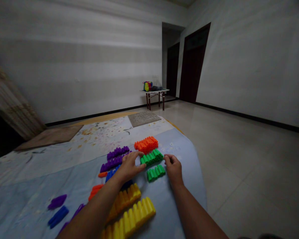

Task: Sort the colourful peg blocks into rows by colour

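Blocks (151,157), green, sit between a wide left hand (131,165) and pinched right hand (173,168), a bag (148,87), insides hidden, at twelve o'clock.

Your bare left forearm (96,205) slanted up and inward from the lower left of the view, and its left hand (131,166) arched with the back upward, thumb stretched out below the bent fingers and a clear gap between them. Your bare right forearm (195,210) rose inward from the lower right, ending in a right hand (174,168) with curled fingers, the index finger and thumb drawn near each other, their exact contact too small to tell.
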